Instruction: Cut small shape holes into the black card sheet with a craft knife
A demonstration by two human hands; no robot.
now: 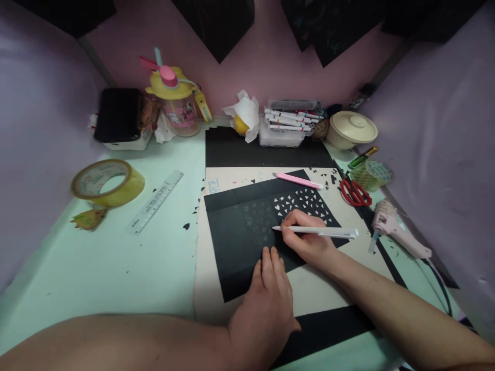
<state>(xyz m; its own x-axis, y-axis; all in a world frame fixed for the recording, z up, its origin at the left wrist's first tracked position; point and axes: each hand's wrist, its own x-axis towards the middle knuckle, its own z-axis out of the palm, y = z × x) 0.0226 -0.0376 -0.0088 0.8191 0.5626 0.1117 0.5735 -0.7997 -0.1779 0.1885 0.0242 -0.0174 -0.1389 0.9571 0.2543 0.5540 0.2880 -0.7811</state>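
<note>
A black sheet of paper (235, 242) lies tilted on a pale board (211, 288). Faint outlines of stars and hearts are drawn on its middle, and small cut-out shapes show white on its right part. My right hand (309, 237) grips a white pen (328, 231), its tip at the sheet near the drawn outlines. My left hand (268, 293) lies flat, fingers stretched out over the sheet's lower edge. Beyond the sheet's top edge rests a pink craft knife (297, 180).
At left are a roll of tape (133, 188), a clear ruler (157, 202) and a drinking bottle (180, 111). A box of markers (284, 136) stands at the back. Red-handled scissors (355, 194) and a glue gun (400, 232) lie at right. Black paper scraps are scattered about.
</note>
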